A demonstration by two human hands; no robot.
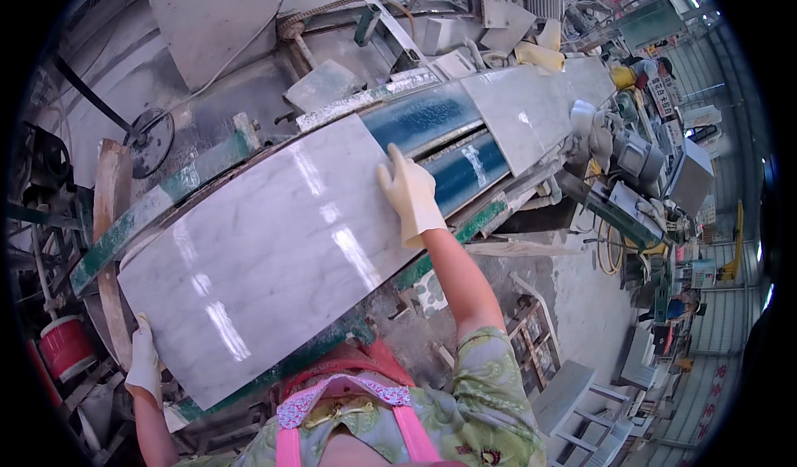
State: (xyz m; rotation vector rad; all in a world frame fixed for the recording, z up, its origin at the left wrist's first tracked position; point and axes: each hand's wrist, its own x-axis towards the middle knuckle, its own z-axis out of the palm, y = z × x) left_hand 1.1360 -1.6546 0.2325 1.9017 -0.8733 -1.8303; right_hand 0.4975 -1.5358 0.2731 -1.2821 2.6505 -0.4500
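A long, glossy white stone slab (274, 251) with grey veining lies slantwise in front of me over a green-framed conveyor bench. My left hand (144, 366), in a pale rubber glove, holds the slab's left end, its fingers partly hidden at the edge. At the opposite end, my gloved right hand (408, 197) grips the right edge, with the thumb over the top face and the fingers along the side. Just past that hand, wet blue belts (432, 114) run with a gap between them. A second pale slab (535, 110) rests farther along the belts.
Green rails (178, 180) border the bench. At the left stand a red bucket-like container (66, 348) and a wooden post (112, 243). Motors (635, 156) and machinery crowd the far right. A grey bench (564, 396) stands lower right. Other people (682, 308) are in the distance.
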